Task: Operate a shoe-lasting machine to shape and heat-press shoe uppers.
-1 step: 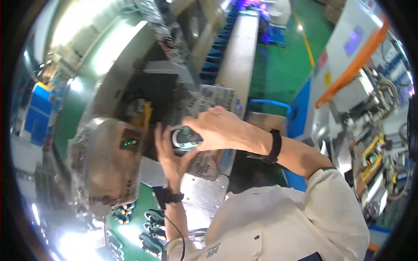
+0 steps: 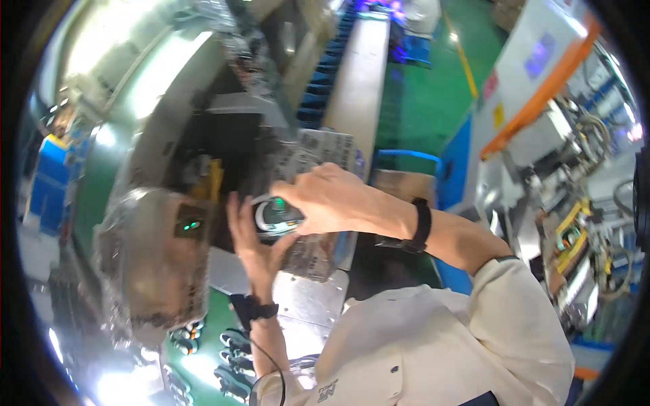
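Note:
Both my hands meet at a dark rounded piece with a curved white edge (image 2: 261,215), which shows green on top; its kind is hard to make out, though it looks like part of a shoe. My right hand (image 2: 325,199) reaches over from the right and grips its right side with bent fingers. Along the left and lower sides my left hand (image 2: 254,250) cups it, thumb at the lower edge and fingers long and spread. Beneath and beyond the hands lies a stand wrapped in printed paper and plastic (image 2: 318,145). Part of the piece is hidden by my right hand.
To the left stands a plastic-wrapped box-shaped unit (image 2: 162,264) with green lights. A long pale conveyor (image 2: 359,88) runs away ahead. Several dark shoes (image 2: 233,379) are at the lower left. A cardboard box (image 2: 406,186) and a machine with an orange edge (image 2: 542,95) are on the right.
The whole view has shifted slightly, so the surroundings and hands sit a little further left. Both hands keep their hold on the dark piece.

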A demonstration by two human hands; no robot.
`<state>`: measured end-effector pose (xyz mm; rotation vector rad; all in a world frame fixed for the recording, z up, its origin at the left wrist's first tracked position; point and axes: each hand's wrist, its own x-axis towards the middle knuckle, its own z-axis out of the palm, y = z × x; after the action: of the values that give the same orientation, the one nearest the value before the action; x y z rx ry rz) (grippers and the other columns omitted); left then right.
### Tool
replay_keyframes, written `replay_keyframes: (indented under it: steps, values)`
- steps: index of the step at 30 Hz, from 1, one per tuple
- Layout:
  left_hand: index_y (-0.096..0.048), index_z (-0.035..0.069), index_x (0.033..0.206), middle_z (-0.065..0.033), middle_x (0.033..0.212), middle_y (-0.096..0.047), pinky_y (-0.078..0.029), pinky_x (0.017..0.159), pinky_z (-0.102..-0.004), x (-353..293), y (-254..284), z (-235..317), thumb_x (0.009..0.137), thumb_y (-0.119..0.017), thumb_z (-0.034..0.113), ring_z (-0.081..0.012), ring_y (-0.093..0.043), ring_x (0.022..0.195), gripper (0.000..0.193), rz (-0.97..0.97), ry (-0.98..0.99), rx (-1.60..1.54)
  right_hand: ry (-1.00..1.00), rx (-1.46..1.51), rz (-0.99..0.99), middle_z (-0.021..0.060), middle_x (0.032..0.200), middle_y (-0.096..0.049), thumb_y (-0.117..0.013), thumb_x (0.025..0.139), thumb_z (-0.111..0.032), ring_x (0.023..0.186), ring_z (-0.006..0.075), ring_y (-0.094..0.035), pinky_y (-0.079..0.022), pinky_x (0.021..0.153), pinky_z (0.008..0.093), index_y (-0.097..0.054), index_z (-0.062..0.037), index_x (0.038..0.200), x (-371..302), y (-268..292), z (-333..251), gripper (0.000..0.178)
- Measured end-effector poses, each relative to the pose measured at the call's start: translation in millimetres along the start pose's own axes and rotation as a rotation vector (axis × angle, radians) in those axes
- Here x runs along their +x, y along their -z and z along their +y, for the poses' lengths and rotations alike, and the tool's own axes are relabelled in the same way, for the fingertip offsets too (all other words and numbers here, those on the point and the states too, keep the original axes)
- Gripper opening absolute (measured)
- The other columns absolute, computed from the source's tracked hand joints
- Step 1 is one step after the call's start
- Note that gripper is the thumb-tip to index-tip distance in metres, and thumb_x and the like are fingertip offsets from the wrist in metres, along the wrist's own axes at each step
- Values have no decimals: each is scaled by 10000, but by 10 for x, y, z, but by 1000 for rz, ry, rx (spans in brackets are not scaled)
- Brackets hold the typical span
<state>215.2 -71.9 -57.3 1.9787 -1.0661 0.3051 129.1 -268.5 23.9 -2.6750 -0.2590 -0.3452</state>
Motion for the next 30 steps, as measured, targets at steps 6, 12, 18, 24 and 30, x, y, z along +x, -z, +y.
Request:
replay_keyframes:
  steps: [6,12,18,24,30]
  values:
    - [-286,-6,1510,-202,1550,-315,-265,1159,-476,-66,10,-96,843,-779,180,-345,-330,1410,850,115,69,-221,-155,53,215,225,811,-665,-794,652,-188,740,388,-690,-548,643,471,-558,-2,1057,43,-77,42,505]
    - [-289,-34,1499,-237,1479,-405,-349,1109,-461,-50,-86,-39,966,-619,288,-354,-443,1329,705,14,186,-192,-207,24,486,184,843,-647,-810,656,-223,707,351,-681,-547,594,441,-524,-8,1101,-254,-162,76,571]
    - [-315,-70,1481,-260,1470,-411,-367,1105,-442,-194,-394,208,1031,-465,441,-345,-452,1335,698,-71,117,-387,-241,531,894,162,981,-661,-820,675,-194,857,336,-676,-518,743,418,-532,-50,1193,-1011,-384,121,610]
    - [-380,-47,1437,-168,1364,-513,-421,1026,-357,-713,-1291,2224,1010,-561,222,-230,-538,1189,535,-400,212,-912,-679,906,1106,108,1203,-621,-816,703,-179,1121,185,-574,-445,993,320,-530,-55,1298,-2797,52,-325,671]
    - [-467,-24,1337,-103,1172,-601,-439,962,-354,-1027,-2000,3926,983,-597,206,-180,-561,1069,442,-923,-48,-970,-828,572,1450,84,1191,-624,-814,666,-97,1109,172,-575,-441,1007,322,-544,-55,1316,-4775,614,-705,705]
